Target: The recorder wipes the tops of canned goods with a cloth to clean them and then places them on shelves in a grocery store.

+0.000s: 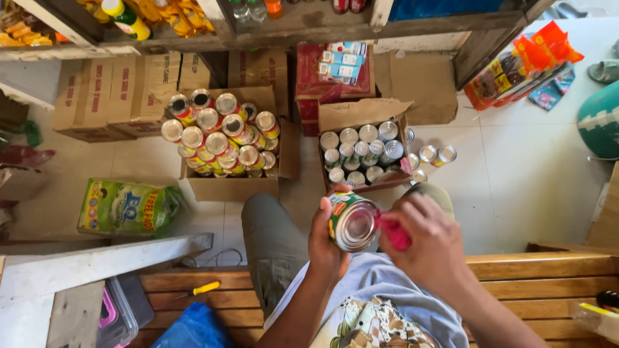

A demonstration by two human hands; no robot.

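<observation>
Two hands [325,241], one held can [353,222], two can-filled boxes [235,187]

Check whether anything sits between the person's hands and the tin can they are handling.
Nothing visible does. The left hand grips the green-labelled metal tin can directly, and the right hand presses a pink cloth against its side, so only that cloth lies between the right fingers and the can.

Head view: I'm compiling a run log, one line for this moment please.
left hand: holds can | right hand: pink cloth against can
</observation>
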